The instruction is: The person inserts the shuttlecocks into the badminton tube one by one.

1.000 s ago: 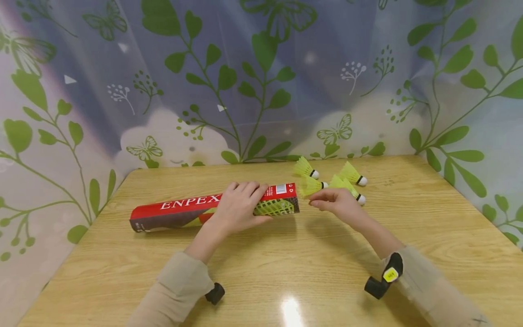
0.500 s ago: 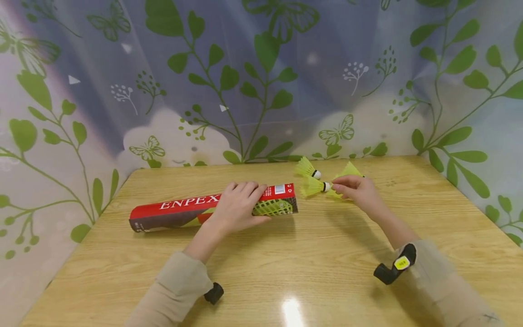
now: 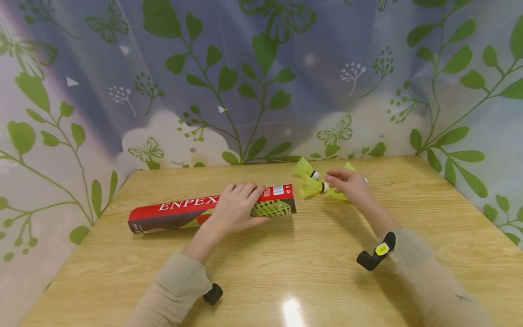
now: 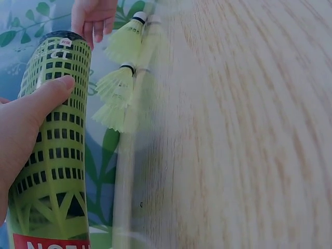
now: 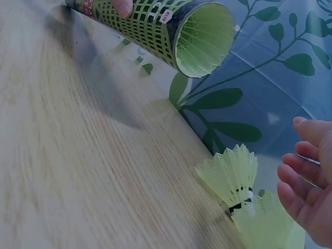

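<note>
My left hand [image 3: 237,206] grips a red and dark ENPEX shuttlecock tube [image 3: 171,215], lying slantwise with its right end raised off the table. In the right wrist view the pleated yellow skirt of a shuttlecock [image 5: 205,44] fills the tube's mouth. My right hand [image 3: 351,188] hovers over loose yellow shuttlecocks, fingers loosely bent and holding nothing in the right wrist view [image 5: 311,181]. One shuttlecock [image 3: 312,186] lies just left of that hand, cork pointing right. Another shuttlecock [image 3: 305,168] lies behind it. My right hand partly hides the others.
The wooden table [image 3: 278,263] runs back to a leaf-patterned curtain [image 3: 245,91] along its far edge. Black wrist cameras [image 3: 213,294] sit on both sleeves. A bright light reflection shows near the table's front.
My right hand has moved from beside the tube's mouth to the right, over the shuttlecocks, then slightly back left. My left hand and the tube have stayed nearly still.
</note>
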`<state>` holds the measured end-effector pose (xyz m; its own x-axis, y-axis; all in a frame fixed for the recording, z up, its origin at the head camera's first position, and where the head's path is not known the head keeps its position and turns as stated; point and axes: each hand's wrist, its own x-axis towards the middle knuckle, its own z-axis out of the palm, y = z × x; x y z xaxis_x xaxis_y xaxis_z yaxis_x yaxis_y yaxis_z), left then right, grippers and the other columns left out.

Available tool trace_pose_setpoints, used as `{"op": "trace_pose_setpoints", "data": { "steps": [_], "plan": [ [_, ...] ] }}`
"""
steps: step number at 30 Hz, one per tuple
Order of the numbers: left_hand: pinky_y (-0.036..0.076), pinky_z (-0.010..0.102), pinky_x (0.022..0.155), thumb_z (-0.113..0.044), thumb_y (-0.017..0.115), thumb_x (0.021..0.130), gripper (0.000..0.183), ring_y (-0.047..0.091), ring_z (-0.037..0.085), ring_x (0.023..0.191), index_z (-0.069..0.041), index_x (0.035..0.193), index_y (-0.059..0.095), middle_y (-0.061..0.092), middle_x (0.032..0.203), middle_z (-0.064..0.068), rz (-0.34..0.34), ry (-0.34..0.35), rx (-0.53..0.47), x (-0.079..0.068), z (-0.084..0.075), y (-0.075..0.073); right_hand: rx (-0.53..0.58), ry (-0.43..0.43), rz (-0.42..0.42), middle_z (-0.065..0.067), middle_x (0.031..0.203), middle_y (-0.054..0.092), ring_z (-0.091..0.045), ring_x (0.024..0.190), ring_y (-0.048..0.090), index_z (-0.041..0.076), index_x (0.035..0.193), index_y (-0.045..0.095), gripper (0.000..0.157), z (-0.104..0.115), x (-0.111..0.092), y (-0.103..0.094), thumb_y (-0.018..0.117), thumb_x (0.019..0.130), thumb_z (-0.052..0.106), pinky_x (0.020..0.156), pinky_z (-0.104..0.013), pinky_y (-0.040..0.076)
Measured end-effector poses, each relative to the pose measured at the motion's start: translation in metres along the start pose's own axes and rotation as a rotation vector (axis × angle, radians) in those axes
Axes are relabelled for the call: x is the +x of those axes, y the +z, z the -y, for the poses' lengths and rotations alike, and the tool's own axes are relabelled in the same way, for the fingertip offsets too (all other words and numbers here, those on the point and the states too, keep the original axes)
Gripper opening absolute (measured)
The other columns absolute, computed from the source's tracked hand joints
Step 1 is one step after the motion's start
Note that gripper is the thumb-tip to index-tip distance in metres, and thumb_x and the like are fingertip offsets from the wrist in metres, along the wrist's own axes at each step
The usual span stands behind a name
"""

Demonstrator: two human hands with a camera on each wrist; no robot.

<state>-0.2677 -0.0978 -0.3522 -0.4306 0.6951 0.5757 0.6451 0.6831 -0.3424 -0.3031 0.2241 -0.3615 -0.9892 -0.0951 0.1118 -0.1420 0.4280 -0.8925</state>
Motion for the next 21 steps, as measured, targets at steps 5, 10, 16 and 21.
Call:
{"op": "trace_pose_setpoints", "data": {
  "steps": [5,10,16,21],
  "plan": [
    [0.043,0.04,0.075,-0.061,0.073,0.064,0.077,0.058,0.023,0.092,-0.008,0.118,0.059,0.059,0.103,0.007,0.01,-0.006,-0.012,0.0,0.0,0.0,-0.033,-0.012,0.017,-0.019,0.127,0.051,-0.034,0.102,0.057,0.001,0.132,0.048,0.054,0.003,0.01,0.015,0.058,0.091,0.035,0.081,-0.047,0.047],
    [0.042,0.04,0.074,-0.06,0.074,0.064,0.077,0.058,0.024,0.092,-0.008,0.118,0.059,0.059,0.103,0.007,0.014,-0.01,-0.022,0.0,0.0,0.0,-0.087,-0.028,0.04,-0.021,0.133,0.046,-0.035,0.097,0.06,-0.001,0.136,0.043,0.056,0.004,0.018,0.03,0.058,0.092,0.028,0.078,-0.046,0.049],
    [0.043,0.039,0.074,-0.061,0.073,0.064,0.077,0.058,0.023,0.091,-0.008,0.118,0.059,0.059,0.102,0.006,-0.008,0.002,-0.003,0.0,0.001,-0.001,-0.11,-0.015,0.046,-0.022,0.134,0.044,-0.035,0.093,0.062,-0.005,0.135,0.04,0.058,0.003,0.023,0.041,0.06,0.091,0.027,0.08,-0.043,0.049],
    [0.044,0.039,0.074,-0.06,0.073,0.064,0.076,0.058,0.022,0.09,-0.008,0.118,0.06,0.059,0.102,0.006,-0.019,0.008,0.001,-0.001,0.001,-0.001,-0.204,-0.001,0.029,-0.022,0.134,0.045,-0.037,0.115,0.049,-0.005,0.133,0.043,0.061,0.003,0.026,0.049,0.062,0.089,0.032,0.093,-0.047,0.039]
  ]
}}
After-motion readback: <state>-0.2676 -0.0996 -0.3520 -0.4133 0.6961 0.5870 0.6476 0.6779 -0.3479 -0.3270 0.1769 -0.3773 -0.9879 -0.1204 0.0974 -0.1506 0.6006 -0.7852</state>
